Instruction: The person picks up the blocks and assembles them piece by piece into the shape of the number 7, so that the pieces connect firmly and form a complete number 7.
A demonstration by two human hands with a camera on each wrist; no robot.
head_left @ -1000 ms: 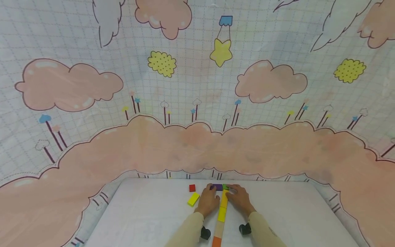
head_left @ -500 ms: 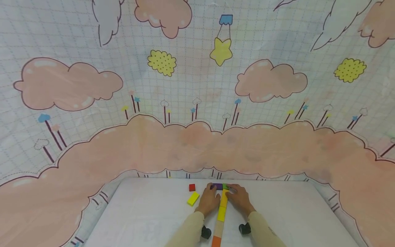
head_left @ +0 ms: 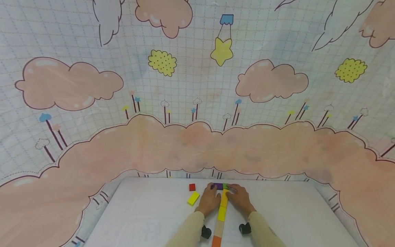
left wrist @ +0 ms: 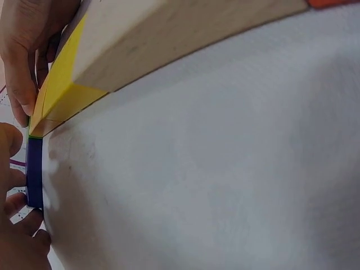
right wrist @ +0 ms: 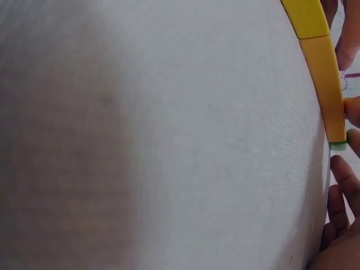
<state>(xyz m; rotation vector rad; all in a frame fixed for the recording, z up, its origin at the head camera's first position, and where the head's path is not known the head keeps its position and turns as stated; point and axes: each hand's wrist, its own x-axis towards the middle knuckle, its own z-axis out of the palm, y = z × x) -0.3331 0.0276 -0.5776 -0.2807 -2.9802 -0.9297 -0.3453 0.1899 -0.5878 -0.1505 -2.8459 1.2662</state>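
Observation:
In the head view my left hand (head_left: 208, 199) touches the left end of a purple block (head_left: 218, 186) with its fingertips. The thumb hangs nearer me, apart from the purple block. My right hand (head_left: 239, 197) has its fingertips at a small green block (head_left: 225, 186), which abuts the purple one. Its thumb lies by the orange-yellow block (head_left: 224, 197) that runs from the green block towards me. The right wrist view shows the green block (right wrist: 337, 146) at the end of the orange-yellow block (right wrist: 327, 84), partly hidden by fingers. Neither hand's fingers wrap round a block.
A yellow block (head_left: 221, 213), a pale wooden block (head_left: 218, 228) and an orange block (head_left: 216, 241) continue the row towards me. Left of the hands lie a red cube (head_left: 192, 187) and a loose yellow block (head_left: 193, 198). The white table (head_left: 148, 212) ends at a printed cloth (head_left: 185, 151).

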